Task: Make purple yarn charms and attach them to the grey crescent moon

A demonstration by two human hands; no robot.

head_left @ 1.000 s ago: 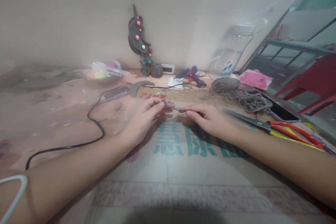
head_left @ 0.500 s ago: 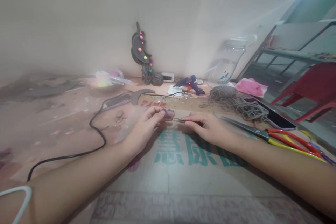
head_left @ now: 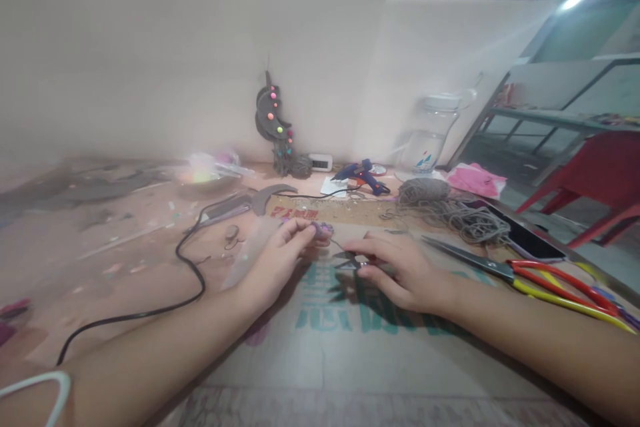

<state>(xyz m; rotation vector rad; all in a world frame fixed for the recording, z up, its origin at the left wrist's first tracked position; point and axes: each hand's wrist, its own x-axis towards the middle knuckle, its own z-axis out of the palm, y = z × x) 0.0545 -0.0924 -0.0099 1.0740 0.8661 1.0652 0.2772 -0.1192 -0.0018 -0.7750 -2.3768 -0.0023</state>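
Between the thumb and fingers of my left hand is a small purple piece with a bumpy edge; its exact kind I cannot make out. A thin grey strand runs from it toward my right hand. That hand grips small thread snips, whose blades are spread and point left, close to the strand. Whether the blades touch the strand is not clear. Both hands hover over a printed cardboard sheet.
Large scissors with red and yellow handles lie right of my right hand. Behind are tangled grey yarn, a phone, a blue glue gun and a water jug. A black cable curves across the left side.
My right hand has opened slightly and shifted; the spread blades of the snips now show in it. My left hand keeps its hold on the purple piece. The camera view has tilted up.
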